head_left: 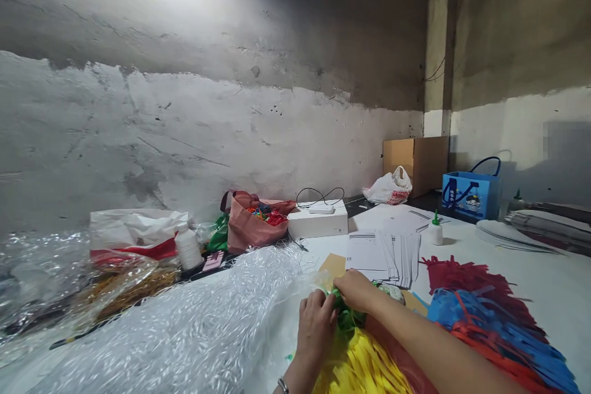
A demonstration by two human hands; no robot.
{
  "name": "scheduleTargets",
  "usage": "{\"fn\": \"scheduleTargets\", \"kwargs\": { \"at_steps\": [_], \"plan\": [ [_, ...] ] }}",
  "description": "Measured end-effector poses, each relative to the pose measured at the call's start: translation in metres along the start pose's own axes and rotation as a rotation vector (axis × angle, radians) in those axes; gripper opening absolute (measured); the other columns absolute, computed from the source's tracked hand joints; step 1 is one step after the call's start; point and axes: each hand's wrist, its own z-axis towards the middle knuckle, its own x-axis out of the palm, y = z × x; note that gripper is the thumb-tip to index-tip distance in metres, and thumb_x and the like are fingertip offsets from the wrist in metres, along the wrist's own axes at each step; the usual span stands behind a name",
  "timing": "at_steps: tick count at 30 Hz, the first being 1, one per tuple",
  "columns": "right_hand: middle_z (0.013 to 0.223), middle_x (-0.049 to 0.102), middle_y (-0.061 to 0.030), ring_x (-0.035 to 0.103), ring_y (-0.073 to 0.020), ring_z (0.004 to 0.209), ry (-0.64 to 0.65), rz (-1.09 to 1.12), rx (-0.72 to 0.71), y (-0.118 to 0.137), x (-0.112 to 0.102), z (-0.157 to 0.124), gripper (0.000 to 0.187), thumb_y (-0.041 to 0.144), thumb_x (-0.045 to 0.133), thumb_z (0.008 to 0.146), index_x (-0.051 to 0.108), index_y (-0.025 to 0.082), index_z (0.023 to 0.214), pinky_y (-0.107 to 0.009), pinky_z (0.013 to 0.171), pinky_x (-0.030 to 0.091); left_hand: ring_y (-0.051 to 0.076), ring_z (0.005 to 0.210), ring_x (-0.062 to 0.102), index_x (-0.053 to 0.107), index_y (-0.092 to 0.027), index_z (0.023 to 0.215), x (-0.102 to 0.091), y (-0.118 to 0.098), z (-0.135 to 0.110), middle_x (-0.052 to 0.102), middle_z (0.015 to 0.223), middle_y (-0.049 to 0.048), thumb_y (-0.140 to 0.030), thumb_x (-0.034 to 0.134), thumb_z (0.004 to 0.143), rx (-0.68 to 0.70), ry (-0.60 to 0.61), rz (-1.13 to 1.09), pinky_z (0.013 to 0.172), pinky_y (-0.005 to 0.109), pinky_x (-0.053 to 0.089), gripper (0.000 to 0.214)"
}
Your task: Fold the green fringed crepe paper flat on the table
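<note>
My left hand (316, 323) is closed, its fingertips pinching green ribbon strips (347, 320). Close beside it, my right hand (354, 289) grips the same green bunch from the far side with bent fingers. A bundle of yellow strips (364, 366) lies below my hands, near the bottom edge. To the left, a large heap of shiny white string (184, 320) spreads over the table, with clear plastic film (290, 314) between it and my left hand. My fingers cover part of the green strips.
Blue strips (503, 326), red strips (489, 351) and dark red strips (475, 283) lie right. Printed papers (369, 255) and a green-tipped glue bottle (435, 231) stand beyond my hands. Along the wall are a pink bag (252, 225), white box (318, 221) and thread spool (188, 250).
</note>
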Motion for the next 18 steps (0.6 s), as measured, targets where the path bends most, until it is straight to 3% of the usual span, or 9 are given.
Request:
{"fn": "scheduleTargets", "kwargs": {
  "at_steps": [4, 8, 11, 13, 16, 18],
  "plan": [
    [0.113, 0.068, -0.0065, 0.068, -0.0228, 0.101, -0.015, 0.053, 0.074, 0.0, 0.006, 0.0, 0.019, 0.032, 0.065, 0.101, 0.067, 0.016, 0.111, -0.044, 0.09, 0.056, 0.027, 0.091, 0.059, 0.069, -0.022, 0.088, -0.001, -0.005, 0.004, 0.065, 0.091, 0.0059, -0.005, 0.056, 0.082, 0.015, -0.028, -0.001, 0.082, 0.038, 0.039, 0.022],
    [0.117, 0.067, -0.0076, 0.067, -0.0237, 0.103, -0.092, 0.116, 0.27, -0.021, 0.005, 0.009, 0.022, 0.033, 0.065, 0.101, 0.066, 0.016, 0.115, -0.045, 0.091, 0.056, 0.028, 0.094, 0.061, 0.067, -0.023, 0.08, -0.002, -0.008, 0.001, 0.07, 0.098, 0.0075, -0.01, 0.05, 0.087, 0.05, -0.026, -0.121, 0.085, 0.04, 0.04, 0.022],
    [0.119, 0.066, -0.0076, 0.067, -0.023, 0.101, -0.166, 0.183, 0.481, -0.058, -0.002, 0.013, 0.023, 0.034, 0.064, 0.101, 0.065, 0.017, 0.118, -0.043, 0.088, 0.057, 0.029, 0.094, 0.063, 0.065, -0.024, 0.082, -0.003, -0.005, -0.002, 0.072, 0.096, 0.0075, -0.021, 0.051, 0.088, 0.01, -0.042, -0.266, 0.085, 0.041, 0.044, 0.016],
    [0.118, 0.066, -0.0075, 0.067, -0.0222, 0.099, -0.214, 0.233, 0.619, -0.089, -0.009, 0.009, 0.023, 0.034, 0.064, 0.102, 0.065, 0.017, 0.118, -0.042, 0.085, 0.058, 0.027, 0.083, 0.065, 0.063, -0.024, 0.082, -0.002, 0.0, 0.0, 0.07, 0.085, 0.0059, -0.034, 0.054, 0.089, -0.077, -0.069, -0.371, 0.078, 0.039, 0.049, 0.015],
    [0.118, 0.066, -0.0075, 0.067, -0.0216, 0.098, -0.31, 0.295, 0.808, -0.136, -0.022, -0.009, 0.023, 0.034, 0.064, 0.102, 0.064, 0.018, 0.118, -0.04, 0.084, 0.059, 0.021, 0.064, 0.061, 0.056, -0.024, 0.079, 0.003, 0.01, 0.008, 0.062, 0.068, -0.001, -0.055, 0.053, 0.09, -0.264, -0.129, -0.511, 0.063, 0.033, 0.049, 0.033],
    [0.119, 0.065, -0.0077, 0.067, -0.0218, 0.098, -0.397, 0.324, 0.917, -0.163, -0.034, -0.028, 0.023, 0.034, 0.064, 0.102, 0.064, 0.018, 0.119, -0.041, 0.084, 0.059, 0.017, 0.059, 0.06, 0.055, -0.022, 0.08, 0.007, 0.018, 0.017, 0.058, 0.064, -0.0045, -0.059, 0.053, 0.093, -0.394, -0.152, -0.586, 0.061, 0.032, 0.05, 0.039]
  ]
}}
